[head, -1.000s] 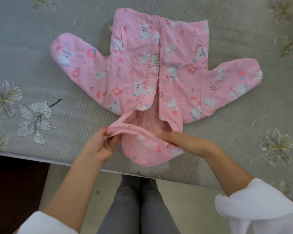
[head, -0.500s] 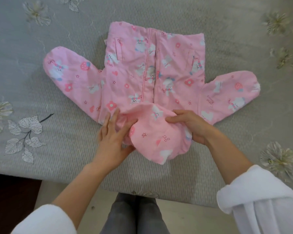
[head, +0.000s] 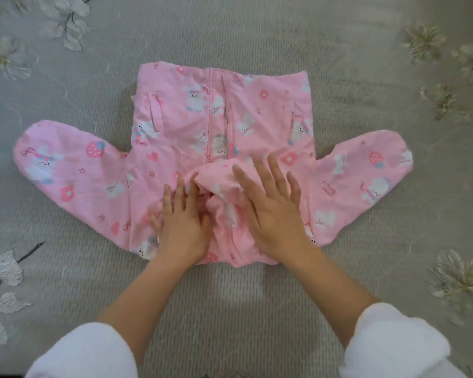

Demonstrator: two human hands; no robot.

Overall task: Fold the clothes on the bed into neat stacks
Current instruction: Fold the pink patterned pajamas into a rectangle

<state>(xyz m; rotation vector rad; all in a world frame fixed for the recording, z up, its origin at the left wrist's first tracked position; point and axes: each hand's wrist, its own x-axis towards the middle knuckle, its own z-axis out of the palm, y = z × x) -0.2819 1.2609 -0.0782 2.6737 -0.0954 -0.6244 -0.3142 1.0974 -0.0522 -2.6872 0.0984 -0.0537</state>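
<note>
Pressing on the hood [head: 216, 175], which is folded onto the jacket's front, the left hand [head: 182, 227] and right hand [head: 275, 216] lie flat with fingers straight and spread, gripping nothing. The pink bunny-print jacket [head: 175, 124] lies front up on the grey floral bedspread [head: 230, 290], its sleeves spread toward 9 and 3 o'clock. Small script on the 3 o'clock sleeve is too blurred to read.

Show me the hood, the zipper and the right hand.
hood [head: 217, 177]: head view, its folded-over upper edge.
zipper [head: 210, 113]: head view, midway along its visible length.
right hand [head: 273, 216]: head view, back of the hand, flat on the hood.
</note>
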